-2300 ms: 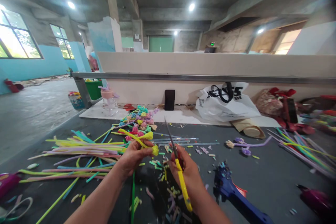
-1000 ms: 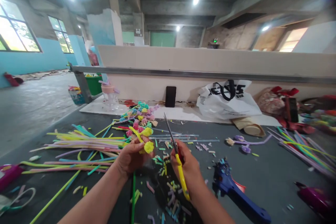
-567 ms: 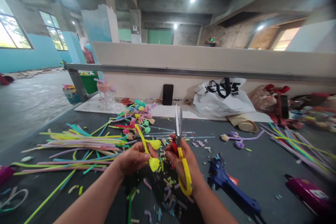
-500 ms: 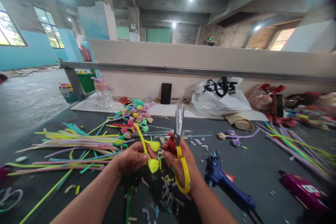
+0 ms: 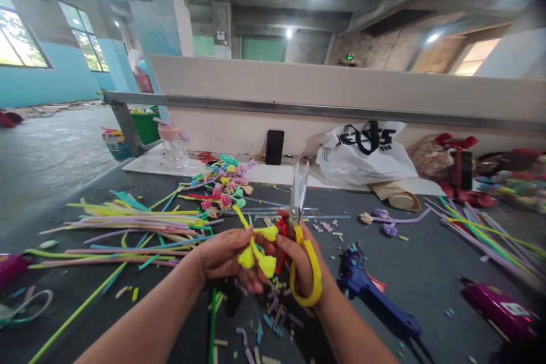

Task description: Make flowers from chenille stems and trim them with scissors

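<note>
My left hand (image 5: 228, 253) pinches a yellow pipe-cleaner flower stem (image 5: 255, 245) that branches into several fuzzy heads, its straight end pointing up and left. In my right hand (image 5: 303, 261) is a pair of scissors (image 5: 313, 278) with yellow and red handles, blades upward and slightly parted. My right thumb and fingertips meet the flower's right-hand head. Beneath both hands, short pipe-cleaner offcuts (image 5: 275, 315) litter the dark tabletop. Loose pipe cleaners (image 5: 136, 222) in many colours lie to the left, and finished fuzzy flowers (image 5: 228, 182) are heaped behind my hands.
At right lie a blue glue gun (image 5: 379, 298), a purple tool (image 5: 497, 307), a purple flower stem (image 5: 392, 219) and more pipe cleaners (image 5: 490, 239). Along the back stand a phone (image 5: 274, 148), a white bag (image 5: 367, 153) and a clear cup (image 5: 173, 148).
The yellow flower has turned so that its heads spread towards me and to the right. My right hand's scissors have tilted and their blades show more apart. The camera view has shifted slightly.
</note>
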`<state>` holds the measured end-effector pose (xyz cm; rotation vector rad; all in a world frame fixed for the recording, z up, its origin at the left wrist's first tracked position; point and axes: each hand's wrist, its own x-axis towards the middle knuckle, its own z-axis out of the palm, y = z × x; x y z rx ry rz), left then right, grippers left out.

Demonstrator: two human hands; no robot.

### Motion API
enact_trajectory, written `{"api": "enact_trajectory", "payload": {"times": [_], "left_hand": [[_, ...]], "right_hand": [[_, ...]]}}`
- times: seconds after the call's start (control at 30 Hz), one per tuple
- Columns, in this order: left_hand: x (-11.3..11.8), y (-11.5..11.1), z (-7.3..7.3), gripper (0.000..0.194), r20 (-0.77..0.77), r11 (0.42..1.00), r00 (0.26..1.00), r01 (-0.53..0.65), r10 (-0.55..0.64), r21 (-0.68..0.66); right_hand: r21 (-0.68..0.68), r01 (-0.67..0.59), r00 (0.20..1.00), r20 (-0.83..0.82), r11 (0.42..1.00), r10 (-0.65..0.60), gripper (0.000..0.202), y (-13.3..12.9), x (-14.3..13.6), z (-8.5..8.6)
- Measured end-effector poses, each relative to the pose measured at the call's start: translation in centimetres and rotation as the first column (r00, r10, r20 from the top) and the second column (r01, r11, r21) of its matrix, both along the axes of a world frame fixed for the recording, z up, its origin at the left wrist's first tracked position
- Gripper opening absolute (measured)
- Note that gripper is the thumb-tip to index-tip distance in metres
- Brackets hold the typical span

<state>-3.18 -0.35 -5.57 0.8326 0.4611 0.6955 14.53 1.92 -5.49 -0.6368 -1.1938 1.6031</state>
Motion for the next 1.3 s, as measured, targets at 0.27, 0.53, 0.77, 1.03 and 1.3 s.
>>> {"api": "enact_trajectory", "payload": {"times": [0.27, 0.53, 0.77, 1.03, 1.3], "left_hand": [[-0.2, 0.3, 0.1, 0.049, -0.028, 0.994, 0.996, 0.079, -0.081, -0.081], [0.5, 0.4, 0.4, 0.032, -0.215, 0.941, 0.916, -0.328, 0.339, 0.089], [1.7, 0.5, 0.8, 0.039, -0.341, 0.865, 0.795, -0.464, 0.502, 0.191], [2.4, -0.2, 1.2, 0.032, -0.21, 0.901, 0.878, -0.402, 0.431, 0.165], [1.3, 0.0, 1.4, 0.027, -0.197, 0.946, 0.929, -0.284, 0.312, 0.158]], "right_hand": [[-0.154, -0.02, 0.995, -0.097, 0.988, 0.005, 0.055, 0.4, -0.8, -0.4], [-0.09, 0.21, 0.977, 0.05, 0.974, -0.206, 0.059, 0.5, -0.3, 0.1], [-0.021, 0.014, 0.994, 0.105, 1.0, -0.011, 0.055, 0.2, -0.4, 0.3], [0.027, -0.074, 0.991, 0.115, 0.997, 0.07, 0.059, -0.5, -0.6, 0.2], [-0.033, -0.047, 0.996, 0.068, 0.998, 0.049, 0.058, -0.3, -0.5, 0.4]]}}
